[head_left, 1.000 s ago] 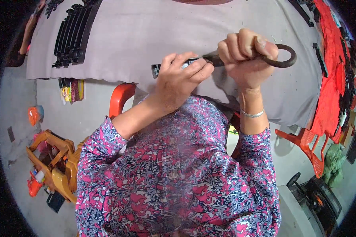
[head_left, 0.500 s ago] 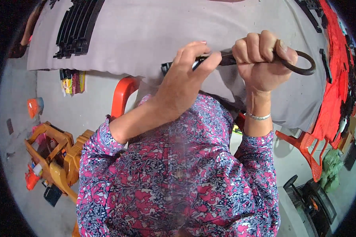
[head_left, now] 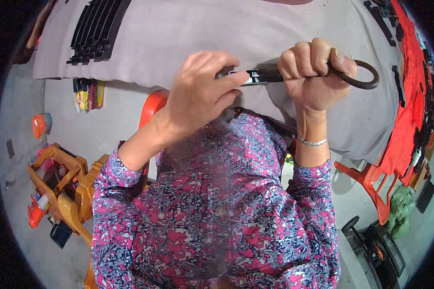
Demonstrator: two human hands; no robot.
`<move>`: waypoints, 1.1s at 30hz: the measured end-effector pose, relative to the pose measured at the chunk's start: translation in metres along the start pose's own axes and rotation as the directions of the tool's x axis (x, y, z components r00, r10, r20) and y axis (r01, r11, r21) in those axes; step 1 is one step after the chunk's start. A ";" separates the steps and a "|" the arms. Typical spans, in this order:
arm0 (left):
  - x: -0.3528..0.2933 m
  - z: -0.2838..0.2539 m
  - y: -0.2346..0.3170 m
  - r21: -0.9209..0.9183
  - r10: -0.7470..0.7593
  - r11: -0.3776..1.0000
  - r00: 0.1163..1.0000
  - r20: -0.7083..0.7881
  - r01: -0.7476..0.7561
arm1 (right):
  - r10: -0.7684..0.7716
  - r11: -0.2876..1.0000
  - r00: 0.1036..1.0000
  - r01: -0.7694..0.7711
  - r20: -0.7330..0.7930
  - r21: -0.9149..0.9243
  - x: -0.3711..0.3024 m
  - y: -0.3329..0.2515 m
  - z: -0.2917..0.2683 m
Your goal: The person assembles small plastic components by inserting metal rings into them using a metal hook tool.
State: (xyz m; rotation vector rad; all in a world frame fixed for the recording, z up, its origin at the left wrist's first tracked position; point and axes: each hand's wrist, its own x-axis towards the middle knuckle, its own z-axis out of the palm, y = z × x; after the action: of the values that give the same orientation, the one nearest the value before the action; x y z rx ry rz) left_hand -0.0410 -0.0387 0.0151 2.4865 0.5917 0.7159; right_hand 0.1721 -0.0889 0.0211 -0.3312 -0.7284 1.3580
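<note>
My right hand (head_left: pixel 316 74) is closed in a fist round a dark tool that looks like scissors. The scissors' round loop handle (head_left: pixel 371 83) sticks out on the right by my thumb, and the rest is mostly hidden in the fist. My left hand (head_left: pixel 202 89), slightly blurred, has its fingers curled round a narrow black plastic piece (head_left: pixel 255 77) with pale glints. This piece runs across from the left fingers toward the right fist, where it meets or overlaps the dark tool; I cannot tell exactly how they touch. Both hands are above the near edge of the cloth.
A grey cloth (head_left: pixel 178 29) covers the table. Several black plastic strips (head_left: pixel 99 31) lie at the far left, others (head_left: pixel 383 21) at the far right. Red cloth (head_left: pixel 407 111) hangs at the right above a red plastic chair (head_left: pixel 371 183). A wooden child seat (head_left: pixel 58 178) stands at lower left.
My left hand has drawn back to the left and its fingers have turned inward round the black piece, whose glinting part now lies nearer the right fist. The right hand has shifted slightly left.
</note>
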 end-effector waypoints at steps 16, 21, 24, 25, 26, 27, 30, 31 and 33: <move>0.001 0.017 -0.015 0.081 0.145 0.985 0.986 0.080 -0.151 | 0.021 1.000 0.998 -0.021 -0.053 -0.009 0.005 0.002 0.008; 0.000 0.021 -0.024 -0.003 0.180 0.984 0.980 0.085 -0.181 | 0.049 0.999 0.998 -0.049 -0.025 -0.003 0.006 -0.003 0.004; 0.000 0.021 -0.026 -0.041 0.186 0.982 0.977 0.101 -0.183 | 0.067 0.998 0.997 -0.067 -0.024 0.004 0.006 -0.002 0.001; -0.001 0.022 -0.027 -0.034 0.205 0.979 0.975 0.083 -0.203 | 0.068 0.997 0.997 -0.067 -0.021 0.031 0.006 -0.002 0.000; -0.001 0.023 -0.028 -0.026 0.224 0.974 0.972 0.066 -0.223 | 0.069 0.996 0.997 -0.068 -0.019 0.058 0.006 -0.001 -0.001; 0.000 0.022 -0.027 -0.027 0.224 0.975 0.972 0.067 -0.223 | 0.069 0.996 0.997 -0.068 -0.021 0.059 0.005 -0.002 0.000; 0.003 0.017 -0.025 -0.049 0.198 0.980 0.972 0.124 -0.194 | 0.062 0.998 0.998 -0.063 -0.027 -0.022 0.004 -0.003 0.002; 0.004 0.017 -0.025 -0.059 0.208 0.978 0.969 0.130 -0.202 | 0.062 0.998 0.998 -0.062 -0.032 0.001 0.004 -0.003 0.001; 0.006 0.018 -0.026 -0.070 0.220 0.975 0.966 0.136 -0.212 | 0.060 0.998 0.997 -0.059 -0.038 0.022 0.005 -0.004 -0.001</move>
State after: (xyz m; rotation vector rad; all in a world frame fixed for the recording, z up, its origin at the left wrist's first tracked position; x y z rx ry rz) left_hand -0.0329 -0.0210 -0.0108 2.5492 0.2479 0.6164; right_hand 0.1755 -0.0846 0.0240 -0.3640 -0.6764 1.4108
